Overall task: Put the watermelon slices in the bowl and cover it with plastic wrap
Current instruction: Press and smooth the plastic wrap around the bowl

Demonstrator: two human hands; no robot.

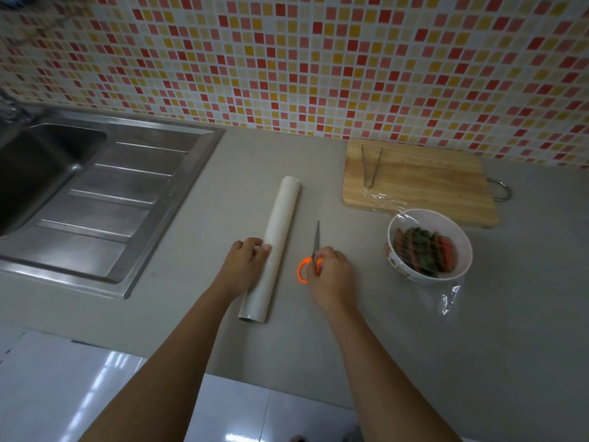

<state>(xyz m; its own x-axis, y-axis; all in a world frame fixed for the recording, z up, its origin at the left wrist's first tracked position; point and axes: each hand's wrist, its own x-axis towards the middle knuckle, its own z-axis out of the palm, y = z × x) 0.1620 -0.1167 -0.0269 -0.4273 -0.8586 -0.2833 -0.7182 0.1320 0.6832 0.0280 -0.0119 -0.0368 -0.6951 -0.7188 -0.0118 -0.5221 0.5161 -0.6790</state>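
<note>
The grey desk carries everything, with a steel sink and its ribbed drainer set well out beyond the left hand's outer side. The wooden cutting board lies far ahead of the right hand against the mosaic wall, and a pair of metal tongs rests on it, closed end nearest the person and the two arms pointing toward the wall. The roll of plastic wrap lies flat between the two hands, its long axis running from the near desk edge away toward the wall and leaning slightly to the right at the far end; the open core end faces the person. The left hand rests against the roll's left flank with fingers curled loosely onto it, pressing rather than gripping around it. Well to the outer side of the right hand stands the white bowl, upright, with the watermelon slices stacked on edge inside, green rinds showing. A sheet of clear wrap is stretched over the bowl's mouth, with loose corners trailing onto the desk on the near side and onto the board's edge. The right hand is closed over the orange handles of the scissors, whose shut blades lie on the desk pointing away toward the wall, just beside the roll.
</note>
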